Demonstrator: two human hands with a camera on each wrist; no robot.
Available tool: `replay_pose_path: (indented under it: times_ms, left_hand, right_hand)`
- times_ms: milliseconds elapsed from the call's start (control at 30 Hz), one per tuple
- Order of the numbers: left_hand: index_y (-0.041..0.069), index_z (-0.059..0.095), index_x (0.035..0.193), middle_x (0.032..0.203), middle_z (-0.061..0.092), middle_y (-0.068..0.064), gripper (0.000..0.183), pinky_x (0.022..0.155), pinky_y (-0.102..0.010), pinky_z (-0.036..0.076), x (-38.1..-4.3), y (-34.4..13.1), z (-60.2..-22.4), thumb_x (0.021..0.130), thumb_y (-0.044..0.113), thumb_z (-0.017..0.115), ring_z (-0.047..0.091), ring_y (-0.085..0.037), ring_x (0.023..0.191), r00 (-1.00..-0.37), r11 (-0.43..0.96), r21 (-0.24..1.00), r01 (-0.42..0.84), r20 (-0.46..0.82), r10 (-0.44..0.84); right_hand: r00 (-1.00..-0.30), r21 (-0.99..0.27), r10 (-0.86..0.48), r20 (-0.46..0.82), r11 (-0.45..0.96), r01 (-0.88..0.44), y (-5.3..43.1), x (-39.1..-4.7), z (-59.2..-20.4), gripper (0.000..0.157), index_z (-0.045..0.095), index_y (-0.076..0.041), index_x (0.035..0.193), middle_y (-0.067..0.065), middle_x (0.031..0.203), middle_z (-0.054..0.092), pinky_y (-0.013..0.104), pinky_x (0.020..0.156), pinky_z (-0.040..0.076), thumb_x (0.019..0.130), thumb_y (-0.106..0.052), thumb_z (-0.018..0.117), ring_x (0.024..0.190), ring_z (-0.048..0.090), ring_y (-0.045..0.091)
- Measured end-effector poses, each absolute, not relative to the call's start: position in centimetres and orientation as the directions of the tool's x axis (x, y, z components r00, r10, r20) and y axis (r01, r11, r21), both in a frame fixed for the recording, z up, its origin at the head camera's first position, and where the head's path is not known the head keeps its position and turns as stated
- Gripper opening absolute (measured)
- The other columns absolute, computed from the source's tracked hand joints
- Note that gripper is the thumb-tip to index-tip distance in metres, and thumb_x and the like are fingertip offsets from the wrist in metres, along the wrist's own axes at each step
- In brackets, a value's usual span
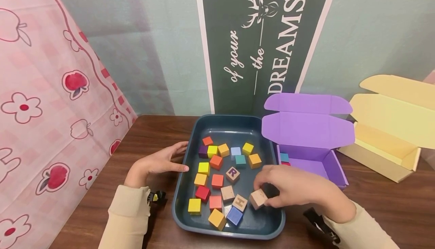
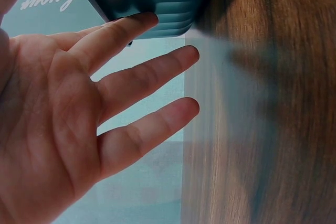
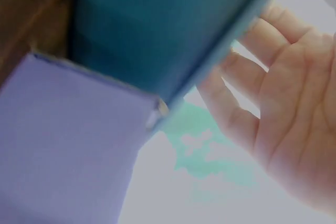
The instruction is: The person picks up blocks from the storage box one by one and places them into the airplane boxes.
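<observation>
A dark teal tray [image 1: 249,219] holds colored and plain wooden cubes. My right hand [image 1: 289,185] reaches over its right rim and pinches a plain wooden block [image 1: 258,199] between thumb and fingers. Close by in the tray are a block with an H [image 1: 239,202], a block with an R [image 1: 232,174] and another plain wooden block [image 1: 227,193]. At the tray's left side my left hand [image 1: 163,162] has its fingers spread, thumb at the rim. The left wrist view shows those fingers straight beside the tray wall [image 2: 173,3]. In the right wrist view the pinched block is hidden.
Right of the tray stands an open purple box [image 1: 309,166] with a blue and a red block inside near its left wall. An open yellow box [image 1: 380,151] is farther right. All stand on a brown wooden table [image 1: 153,128], with a printed curtain [image 1: 163,53] behind.
</observation>
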State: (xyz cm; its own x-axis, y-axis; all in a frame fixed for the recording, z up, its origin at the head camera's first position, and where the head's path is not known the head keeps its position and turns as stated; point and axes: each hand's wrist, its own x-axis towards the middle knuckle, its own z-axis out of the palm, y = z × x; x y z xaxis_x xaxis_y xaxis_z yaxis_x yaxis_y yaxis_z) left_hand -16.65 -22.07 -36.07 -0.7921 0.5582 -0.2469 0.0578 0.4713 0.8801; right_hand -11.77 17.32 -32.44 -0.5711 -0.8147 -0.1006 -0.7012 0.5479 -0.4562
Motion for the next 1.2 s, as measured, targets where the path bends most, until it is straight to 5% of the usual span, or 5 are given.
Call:
replay_pose_path:
  times_ms: [400,600,900,1200]
  left_hand:
    - [0.005,0.017,0.157,0.160,0.030,-0.022,0.091,0.112,-0.058,0.040,-16.5,-22.1,-36.0,0.089,0.026,0.075,0.025,-0.047,0.148,-0.794,0.472,0.880,0.057,-0.247,0.556]
    - [0.006,0.018,0.157,0.160,0.031,-0.022,0.091,0.112,-0.059,0.039,-16.5,-22.1,-36.2,0.089,0.026,0.075,0.025,-0.047,0.148,-0.797,0.479,0.876,0.053,-0.252,0.549]
    - [0.007,0.019,0.157,0.160,0.032,-0.020,0.090,0.112,-0.059,0.038,-16.6,-22.1,-36.2,0.088,0.027,0.075,0.025,-0.046,0.148,-0.792,0.469,0.881,0.056,-0.247,0.559]
    - [0.008,0.019,0.157,0.160,0.033,-0.019,0.090,0.113,-0.059,0.039,-16.8,-22.0,-36.0,0.088,0.027,0.075,0.027,-0.045,0.148,-0.795,0.473,0.879,0.054,-0.249,0.554]
  right_hand:
    - [-0.679,-0.358,-0.726,0.108,0.609,-0.708,21.8,-12.3,-29.9,0.025,0.068,-0.030,0.104,-0.021,0.099,0.063,0.029,0.080,0.058,0.083,-0.027,0.081,0.090,0.059,0.003]
    - [-0.692,-0.323,-0.687,0.220,0.618,-0.717,24.7,-13.0,-30.4,0.030,0.066,-0.028,0.099,-0.023,0.093,0.064,0.026,0.072,0.057,0.078,-0.016,0.083,0.085,0.062,-0.001]
    - [-0.782,-0.369,-0.617,0.092,0.708,-0.602,27.9,-14.4,-32.3,0.022,0.066,-0.016,0.093,-0.015,0.081,0.064,0.021,0.060,0.050,0.078,-0.011,0.081,0.075,0.057,-0.002]
    - [-0.772,-0.481,-0.630,-0.090,0.706,-0.520,28.1,-15.4,-33.8,0.015,0.065,-0.015,0.092,-0.015,0.076,0.061,0.019,0.060,0.047,0.082,-0.014,0.076,0.071,0.052,-0.004]
